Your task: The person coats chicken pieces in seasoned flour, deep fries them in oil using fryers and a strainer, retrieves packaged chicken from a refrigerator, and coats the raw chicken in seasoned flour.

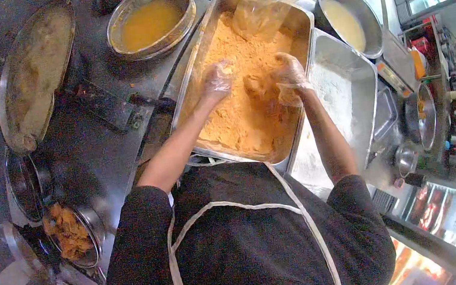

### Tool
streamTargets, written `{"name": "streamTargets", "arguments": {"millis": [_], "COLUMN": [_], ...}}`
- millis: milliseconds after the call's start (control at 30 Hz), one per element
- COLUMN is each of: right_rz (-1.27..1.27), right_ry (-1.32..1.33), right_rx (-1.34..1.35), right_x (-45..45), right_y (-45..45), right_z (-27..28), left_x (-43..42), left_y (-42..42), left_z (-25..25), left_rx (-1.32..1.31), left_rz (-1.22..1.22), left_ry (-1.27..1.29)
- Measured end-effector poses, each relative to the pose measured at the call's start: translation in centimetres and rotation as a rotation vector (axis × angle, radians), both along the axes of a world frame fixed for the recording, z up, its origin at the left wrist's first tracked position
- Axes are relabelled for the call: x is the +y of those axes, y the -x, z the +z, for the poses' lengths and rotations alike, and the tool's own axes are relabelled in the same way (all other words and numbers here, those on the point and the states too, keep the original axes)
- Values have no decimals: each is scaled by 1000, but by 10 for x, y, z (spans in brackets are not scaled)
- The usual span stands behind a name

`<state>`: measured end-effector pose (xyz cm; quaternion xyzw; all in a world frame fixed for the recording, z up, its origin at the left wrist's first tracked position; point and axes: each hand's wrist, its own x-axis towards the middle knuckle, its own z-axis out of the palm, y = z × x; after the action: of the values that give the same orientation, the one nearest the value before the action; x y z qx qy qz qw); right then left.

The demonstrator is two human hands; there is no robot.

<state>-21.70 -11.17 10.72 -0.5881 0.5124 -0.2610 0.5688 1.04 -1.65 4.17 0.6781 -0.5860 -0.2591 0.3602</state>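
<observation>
A deep metal tray (186,98) in front of me holds orange breading flour (236,119), loose and lumpy. My left hand (219,80), in a clear plastic glove, is over the left part of the flour with its fingers curled in. Across from it, my right hand (290,73), gloved the same way, is near the tray's right side, fingers also bent closed. What either hand holds, if anything, cannot be made out. Flour-coated lumps (256,84) lie between the hands. A crumpled clear plastic bag (257,12) sits at the tray's far end.
Right of the tray is another metal tray (370,90) with white flour, and beyond it a bowl of pale batter (344,21). At the left stand a bowl of yellow liquid (149,25), a large pan of frothy oil (37,66) and a bowl of fried pieces (70,231).
</observation>
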Motion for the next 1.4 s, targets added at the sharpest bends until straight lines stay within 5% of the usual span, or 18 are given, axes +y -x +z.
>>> {"name": "streamTargets", "arguments": {"millis": [33, 133, 200, 267, 400, 467, 500, 533, 633, 733, 800, 867, 933, 1000, 1100, 1200, 1300, 1400], "right_rz": [-35, 442, 366, 376, 504, 547, 561, 575, 428, 680, 589, 486, 161, 175, 141, 657, 755, 865], "right_ry": [-90, 239, 314, 282, 463, 190, 180, 169, -329, -158, -153, -160, -336, -379, -50, 381, 684, 355], "right_rx": [-35, 754, 823, 870, 762, 364, 291, 218, 238, 399, 374, 350, -173, -192, 176, 792, 820, 926], "right_x": [9, 13, 23, 42, 24, 24, 26, 29, 40, 14, 24, 41, 54, 59, 53, 23, 31, 60], "right_y": [-9, -22, -38, -64, -58, -46, -45, -45, -48, -39, -48, -51, -51, -54, -38, -3, 16, -1], "right_z": [9, -54, -83, -42, -92, -52, -23, 5, 54, -16, 8, 14, 9, 20, 12, -87, -158, -55], "left_x": [0, -7, -12, -1, -5, 8, 18, 19, 18, -1, -6, 5, 2, -4, 5, 11, 14, 30], "left_y": [2, 6, 5, 14, 4, -4, -16, -18, -17, -21, -20, -9, 3, 4, 1, -3, -13, -10], "left_z": [-8, -24, -19, 13, 14, 15, -22, 1, 43, 1, -3, 30, 17, 2, 22, 16, -29, 2], "left_rx": [0, 219, -121, -178, 98, 258, 784, 873, 1059, 1111, 1064, 1283, 1160, 1033, 438, 15, 316, 213], "left_rz": [-7, 5, -110, -161, -23, 127, 101, 104, -45, -318, -438, -123, -40, 58, 125, 143, 92, 8], "left_ry": [-3, -11, -343, -295, -477, -550, -420, -471, -464, -270, -142, -295, -175, -52, -12, -33, -266, -266]}}
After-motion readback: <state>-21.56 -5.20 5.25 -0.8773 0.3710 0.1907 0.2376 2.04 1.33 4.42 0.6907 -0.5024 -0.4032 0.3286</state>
